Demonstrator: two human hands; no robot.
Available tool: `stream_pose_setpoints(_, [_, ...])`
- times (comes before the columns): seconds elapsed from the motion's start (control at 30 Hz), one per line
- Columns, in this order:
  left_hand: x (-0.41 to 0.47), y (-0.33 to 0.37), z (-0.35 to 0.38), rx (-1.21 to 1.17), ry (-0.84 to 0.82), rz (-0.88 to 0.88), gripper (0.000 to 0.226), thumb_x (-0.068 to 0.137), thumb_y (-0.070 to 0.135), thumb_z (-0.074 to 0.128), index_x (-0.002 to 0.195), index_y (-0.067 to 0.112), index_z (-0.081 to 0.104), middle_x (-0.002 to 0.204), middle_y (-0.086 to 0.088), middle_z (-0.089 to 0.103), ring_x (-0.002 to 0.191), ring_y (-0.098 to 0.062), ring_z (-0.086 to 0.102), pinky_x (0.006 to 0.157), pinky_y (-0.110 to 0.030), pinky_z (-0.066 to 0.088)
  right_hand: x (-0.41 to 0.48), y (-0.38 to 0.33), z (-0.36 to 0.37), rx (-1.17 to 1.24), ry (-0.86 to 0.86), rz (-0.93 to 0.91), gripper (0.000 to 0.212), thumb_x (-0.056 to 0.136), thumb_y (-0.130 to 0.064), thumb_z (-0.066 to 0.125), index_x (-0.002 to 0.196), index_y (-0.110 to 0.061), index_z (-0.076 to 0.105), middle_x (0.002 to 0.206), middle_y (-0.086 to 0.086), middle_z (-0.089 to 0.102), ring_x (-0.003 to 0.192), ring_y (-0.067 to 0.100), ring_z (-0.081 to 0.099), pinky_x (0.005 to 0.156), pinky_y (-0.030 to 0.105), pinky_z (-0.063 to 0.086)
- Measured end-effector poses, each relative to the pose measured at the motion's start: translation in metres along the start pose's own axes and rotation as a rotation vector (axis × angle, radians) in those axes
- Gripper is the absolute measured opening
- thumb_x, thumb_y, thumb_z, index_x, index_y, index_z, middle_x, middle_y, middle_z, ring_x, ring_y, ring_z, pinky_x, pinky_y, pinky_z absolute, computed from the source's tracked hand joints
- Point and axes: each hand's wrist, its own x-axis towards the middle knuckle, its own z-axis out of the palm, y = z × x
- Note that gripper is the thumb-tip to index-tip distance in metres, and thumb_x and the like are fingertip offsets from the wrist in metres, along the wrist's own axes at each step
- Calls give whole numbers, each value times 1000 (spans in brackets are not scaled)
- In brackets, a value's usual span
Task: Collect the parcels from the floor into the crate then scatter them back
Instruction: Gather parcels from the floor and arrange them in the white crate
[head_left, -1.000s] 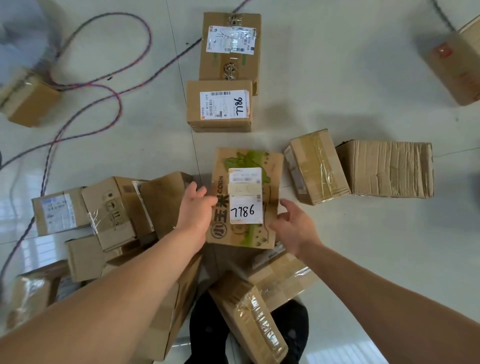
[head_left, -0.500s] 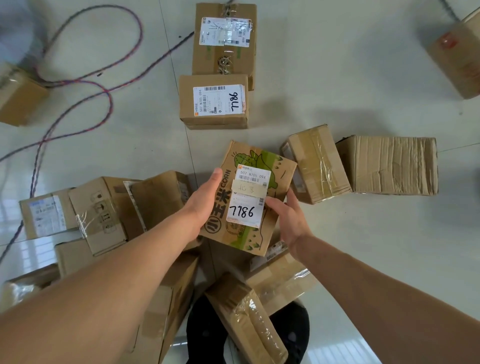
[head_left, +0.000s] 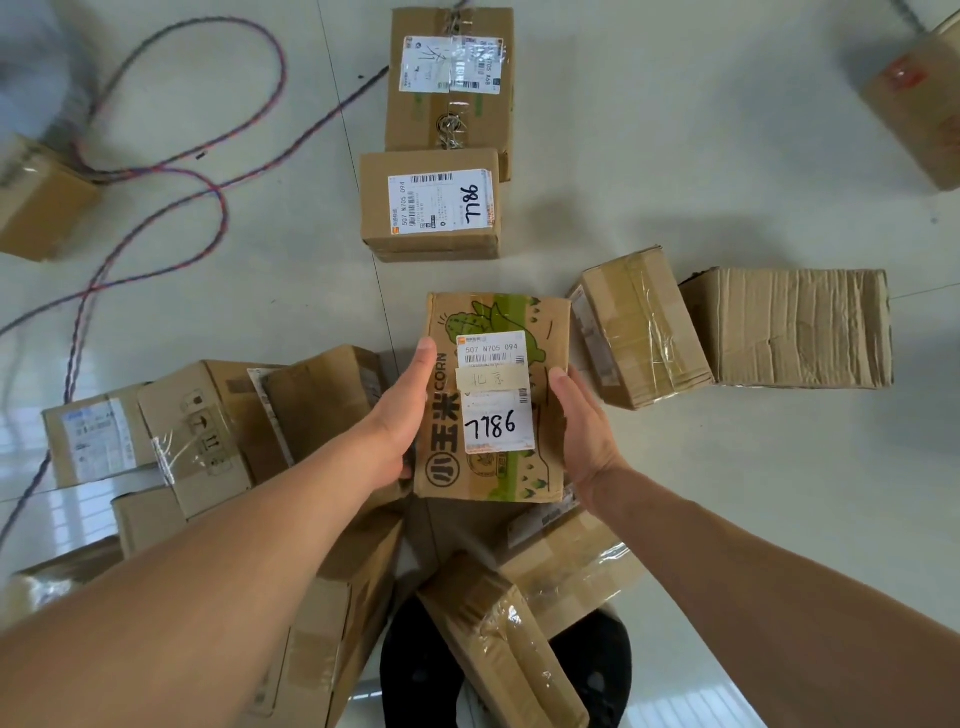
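A brown corn-print parcel (head_left: 540, 470) with a white label reading 7786 is held between both hands above the pile. My left hand (head_left: 400, 415) grips its left edge, thumb on top. My right hand (head_left: 584, 431) grips its right edge, fingers wrapped under it. Several cardboard parcels lie on the pale floor: one marked 98LL (head_left: 431, 205), a taller one (head_left: 449, 88) behind it, a taped one (head_left: 641, 327) and a crumpled one (head_left: 789, 327) to the right. No crate is visible.
A heap of parcels (head_left: 208, 436) lies at lower left and more taped parcels (head_left: 519, 623) lie below my hands. A red-blue cable (head_left: 223, 208) loops across the floor at left. Single boxes sit at far left (head_left: 36, 202) and top right (head_left: 924, 104).
Both hands closed on the 7786 parcel, lifted it off the pile and straightened it. It now sits square to the view, slightly further right.
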Motion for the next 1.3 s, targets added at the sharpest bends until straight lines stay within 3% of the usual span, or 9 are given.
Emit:
stream_pose_setpoints(0.1, [-2,-2,0,-41,-7,-17,60,96,74,13,103,41,62,98,3,69,92,-20,61,74,-34,43,-1,-1,3,30,-47,-18,40,110,-39,40,145,-23,52,120,7,75,92,14,77,66,23,60])
stream_pose_setpoints(0.27, [-36,11,-7,-76,14,-20,68,89,83,16,111,42,65,114,-4,69,117,-32,57,107,-58,36,-29,-26,5,19,-95,-57,41,110,-37,39,145,-21,53,124,11,73,87,10,76,64,21,59])
stream_pose_setpoints(0.53, [-153,84,-16,-32,-24,13,81,60,97,23,111,45,59,125,-9,64,133,-45,46,111,-75,20,-109,-113,11,-40,-111,-138,46,107,-52,41,140,-26,61,119,0,76,100,10,75,68,22,60])
stream_pose_setpoints(0.67, [-220,122,-15,-15,-2,62,96,63,99,23,134,40,51,138,-14,57,136,-48,42,110,-78,18,-167,-169,9,-24,-95,-166,41,108,-46,40,135,-25,64,111,1,78,80,3,75,53,16,55])
stream_pose_setpoints(0.87, [-332,171,-10,-43,23,164,88,75,92,23,146,42,39,156,-15,40,142,-50,33,110,-78,18,-265,-249,4,-39,-89,-260,37,110,-39,40,130,-21,65,93,-11,80,79,0,74,59,12,54])
stream_pose_setpoints(0.93, [-371,184,-5,-56,28,197,82,81,88,21,146,41,39,158,-16,37,143,-51,31,111,-78,17,-301,-277,2,-77,-86,-303,33,110,-40,39,125,-25,65,88,-15,79,76,-2,73,65,19,55])
stream_pose_setpoints(1.1, [-472,217,8,-57,8,288,65,74,90,25,114,45,52,156,-16,39,141,-52,34,110,-77,20,-386,-334,2,-101,-82,-377,53,88,-65,48,126,-31,65,105,-8,79,100,18,75,93,42,55])
stream_pose_setpoints(1.2, [-521,234,13,-63,10,347,64,80,87,24,120,43,48,155,-17,40,140,-51,35,110,-75,24,-430,-364,1,-109,-67,-422,67,73,-75,51,124,-35,67,107,-5,79,105,26,74,99,49,55])
stream_pose_setpoints(1.3, [-567,251,16,-55,9,400,60,85,85,21,121,44,47,154,-15,43,138,-50,39,107,-73,27,-474,-392,-3,-130,-15,-489,54,84,-68,50,122,-34,68,103,-10,79,102,20,74,96,43,55])
